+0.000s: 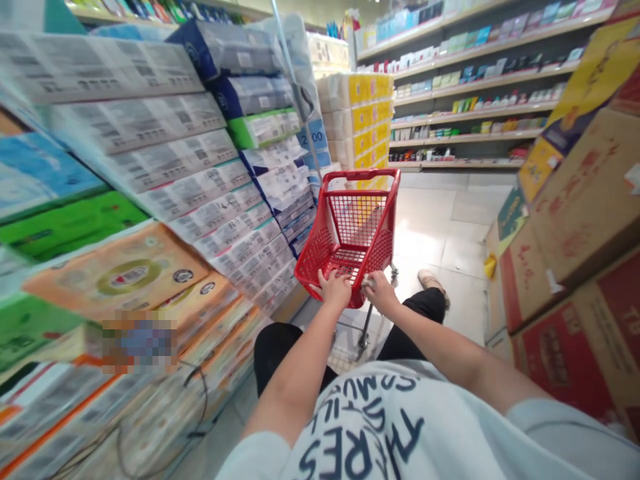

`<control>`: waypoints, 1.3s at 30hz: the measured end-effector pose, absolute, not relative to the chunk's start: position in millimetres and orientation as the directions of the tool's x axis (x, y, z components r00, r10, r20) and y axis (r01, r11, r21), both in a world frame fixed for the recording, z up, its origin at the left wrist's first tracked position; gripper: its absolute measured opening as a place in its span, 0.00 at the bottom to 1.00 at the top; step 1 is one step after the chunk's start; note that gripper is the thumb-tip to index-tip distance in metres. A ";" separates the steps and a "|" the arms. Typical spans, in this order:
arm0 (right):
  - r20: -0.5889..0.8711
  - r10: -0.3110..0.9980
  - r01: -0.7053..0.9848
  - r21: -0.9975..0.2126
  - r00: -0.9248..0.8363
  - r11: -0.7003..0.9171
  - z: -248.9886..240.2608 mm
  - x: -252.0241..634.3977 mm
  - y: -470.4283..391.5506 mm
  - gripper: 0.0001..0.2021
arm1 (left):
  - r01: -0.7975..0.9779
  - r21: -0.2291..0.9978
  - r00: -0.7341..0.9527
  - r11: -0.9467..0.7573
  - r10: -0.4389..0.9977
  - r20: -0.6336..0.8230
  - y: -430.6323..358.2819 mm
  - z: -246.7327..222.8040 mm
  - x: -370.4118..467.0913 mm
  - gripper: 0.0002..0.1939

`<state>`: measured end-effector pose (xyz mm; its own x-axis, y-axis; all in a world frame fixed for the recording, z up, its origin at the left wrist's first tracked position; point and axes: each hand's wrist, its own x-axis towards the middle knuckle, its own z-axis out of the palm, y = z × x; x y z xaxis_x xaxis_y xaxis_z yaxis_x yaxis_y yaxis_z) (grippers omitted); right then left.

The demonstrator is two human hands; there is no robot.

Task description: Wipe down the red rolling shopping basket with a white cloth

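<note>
A red plastic shopping cart (357, 213) with mesh sides stands right in front of my body, on a metal frame. My left hand (334, 289) lies at its near rim, fingers spread over the edge toward the basket's inside. Beside it, my right hand (380, 291) has its fingers curled at the near right corner of the rim. Inside the basket I see only the red mesh floor and walls.
Tall stacks of packaged tissue (210, 150) line the left, with orange packs (125, 267) nearer me. Cardboard boxes (575, 193) are piled on the right. Yellow-sided packs (370, 100) stand beyond the cart, before stocked shelves (465, 110). Pale floor tiles (425, 220) run between.
</note>
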<state>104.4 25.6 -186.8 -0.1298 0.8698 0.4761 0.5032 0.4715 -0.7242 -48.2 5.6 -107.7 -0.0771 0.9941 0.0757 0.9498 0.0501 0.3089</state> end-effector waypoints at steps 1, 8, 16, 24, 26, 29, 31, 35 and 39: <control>0.482 0.868 0.495 -0.728 -0.123 0.474 -187.9 103.2 25.0 0.08 | 0.951 0.308 -0.068 0.038 0.994 0.087 6.0 -107.6 -49.5 0.19; 0.387 0.896 0.507 -0.740 -0.218 0.443 -192.0 95.7 13.1 0.08 | 0.930 0.330 -0.215 0.163 0.968 0.128 -0.4 -106.0 -52.8 0.17; 0.387 0.848 0.564 -0.633 -0.362 0.530 -184.6 94.5 1.7 0.09 | 0.971 0.227 -0.110 0.076 0.984 0.141 3.8 -108.9 -52.5 0.19; 0.430 0.816 0.581 -0.573 -0.387 0.578 -187.3 90.9 8.6 0.11 | 0.986 0.164 -0.059 0.025 0.978 0.202 9.5 -114.2 -55.5 0.19; 0.423 0.813 0.591 -0.558 -0.401 0.582 -190.1 91.5 11.4 0.11 | 0.984 0.175 -0.036 -0.003 0.975 0.221 11.4 -115.7 -57.8 0.20; 0.561 0.725 0.515 -0.517 -0.399 0.684 -191.1 92.1 14.0 0.10 | 0.974 0.216 0.010 -0.071 0.963 0.270 14.0 -116.7 -63.5 0.21; 0.628 0.661 0.480 -0.468 -0.410 0.742 -188.6 92.6 14.8 0.11 | 0.963 0.265 -0.018 -0.055 0.963 0.267 13.5 -115.4 -68.1 0.23; 0.633 0.623 0.481 -0.412 -0.460 0.774 -179.2 94.1 15.3 0.12 | 0.962 0.263 -0.125 0.068 0.970 0.206 3.5 -110.7 -74.1 0.24; 0.647 0.551 0.465 -0.323 -0.527 0.824 -169.5 91.7 17.2 0.11 | 0.989 0.145 -0.004 -0.043 0.949 0.314 -9.2 -111.4 -75.6 0.22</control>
